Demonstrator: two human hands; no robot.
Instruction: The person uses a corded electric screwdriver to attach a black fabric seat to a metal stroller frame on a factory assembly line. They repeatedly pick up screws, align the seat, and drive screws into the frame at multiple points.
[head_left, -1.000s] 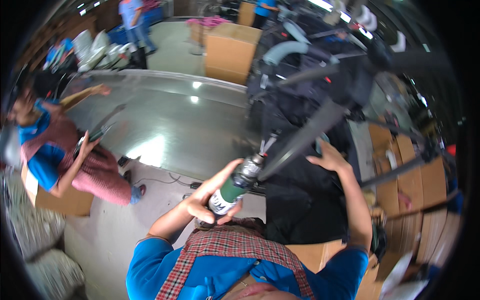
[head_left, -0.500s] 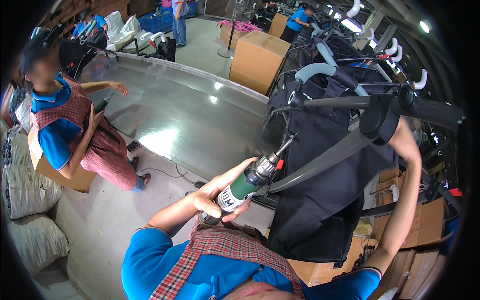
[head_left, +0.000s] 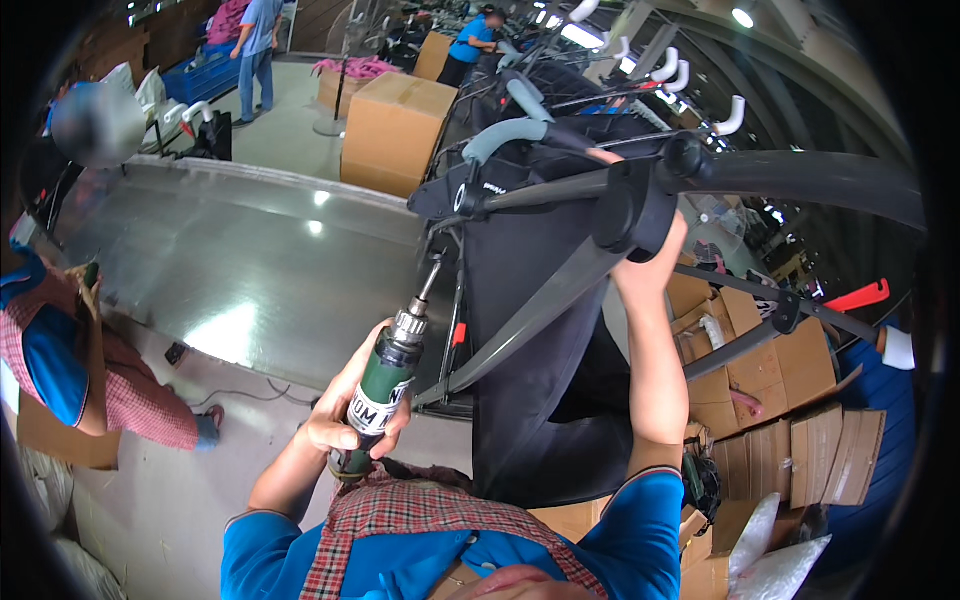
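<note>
Steel desk (head_left: 230, 270) at 9 to 10 o'clock, cartons (head_left: 800, 440) at 3 to 4. Black stroller frame (head_left: 560, 330) hung dead centre: stiff tubes, slack fabric, probably awkward rather than heavy; best held at hinge block. Right hand (head_left: 650, 265) under hinge block (head_left: 635, 205), fingers wrapped on it. Left hand (head_left: 345, 425), fingers closed around green air screwdriver (head_left: 385, 385) at 7 o'clock, bit up against frame.

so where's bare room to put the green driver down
The long steel table is bare between the black frame and the seated co-worker. The right side is crowded with stacked cardboard boxes. The left hand holds the green driver; the right hand grips the frame.
</note>
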